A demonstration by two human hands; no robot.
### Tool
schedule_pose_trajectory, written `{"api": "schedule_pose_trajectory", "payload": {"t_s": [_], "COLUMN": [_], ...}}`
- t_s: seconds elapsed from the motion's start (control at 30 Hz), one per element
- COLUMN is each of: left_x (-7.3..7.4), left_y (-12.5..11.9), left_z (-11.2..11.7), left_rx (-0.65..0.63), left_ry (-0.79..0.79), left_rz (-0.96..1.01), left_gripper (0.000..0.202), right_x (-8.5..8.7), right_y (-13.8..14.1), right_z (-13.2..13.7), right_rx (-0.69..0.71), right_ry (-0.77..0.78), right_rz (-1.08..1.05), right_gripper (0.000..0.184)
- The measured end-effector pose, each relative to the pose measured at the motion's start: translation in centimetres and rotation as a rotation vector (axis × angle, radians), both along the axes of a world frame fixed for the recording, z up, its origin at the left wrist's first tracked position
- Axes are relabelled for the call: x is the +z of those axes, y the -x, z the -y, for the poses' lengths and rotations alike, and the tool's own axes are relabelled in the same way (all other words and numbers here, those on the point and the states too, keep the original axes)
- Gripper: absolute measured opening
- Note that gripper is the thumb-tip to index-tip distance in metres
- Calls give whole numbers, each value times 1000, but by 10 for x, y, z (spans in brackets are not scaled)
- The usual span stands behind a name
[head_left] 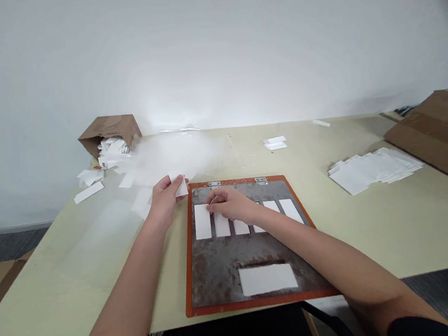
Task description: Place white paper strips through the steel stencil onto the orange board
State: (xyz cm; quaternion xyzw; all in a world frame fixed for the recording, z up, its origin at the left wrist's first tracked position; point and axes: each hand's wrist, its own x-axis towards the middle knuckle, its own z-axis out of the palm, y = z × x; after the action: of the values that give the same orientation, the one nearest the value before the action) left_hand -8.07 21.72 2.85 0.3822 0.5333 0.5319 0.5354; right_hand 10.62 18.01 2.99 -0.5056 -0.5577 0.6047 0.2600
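Observation:
A rusty grey metal plate [221, 266] with an orange rim lies in front of me on the table. Several white rectangular cards [202, 222] sit side by side in slots across its upper half, and one wider white card [268, 278] lies in a slot near its front. My left hand [165, 199] is just off the plate's upper left corner, fingers closed on a small white card [181, 186]. My right hand [231, 205] rests over the row of cards, fingertips pinched on the top of the second card [221, 225].
A tipped cardboard box [110, 131] spills white cards [91, 183] at the back left. A spread pile of white cards [374, 168] lies at the right, beside flat cardboard [438, 134]. A few cards [275, 142] lie at the back centre. The table [78, 266] ends near me.

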Motion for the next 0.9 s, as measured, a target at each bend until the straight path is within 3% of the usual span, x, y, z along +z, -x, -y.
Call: {"api": "schedule_pose_trajectory", "payload": {"t_s": [0.2, 0.37, 0.57, 0.67, 0.8, 0.9], "left_x": [0, 2, 2, 0, 0, 1], "left_y": [0, -1, -2, -3, -3, -3], "left_z": [0, 1, 2, 2, 2, 3], "left_rx": [1, -4, -15, -17, -23, -27], "left_ry": [4, 8, 12, 12, 15, 21], "left_rz": [13, 15, 7, 1, -5, -4], "left_gripper": [39, 40, 42, 43, 45, 46], "right_x": [-1, 3, 4, 3, 3, 3], "right_y": [-2, -4, 1, 6, 9, 9], "right_z": [0, 5, 17, 21, 22, 22], "right_rx": [-1, -2, 243, 317, 308, 304], "right_ry": [-168, -411, -715, -761, -768, -766], "right_rz": [134, 325, 644, 802, 901, 929], "right_gripper": [6, 28, 25, 35, 51, 52]}}
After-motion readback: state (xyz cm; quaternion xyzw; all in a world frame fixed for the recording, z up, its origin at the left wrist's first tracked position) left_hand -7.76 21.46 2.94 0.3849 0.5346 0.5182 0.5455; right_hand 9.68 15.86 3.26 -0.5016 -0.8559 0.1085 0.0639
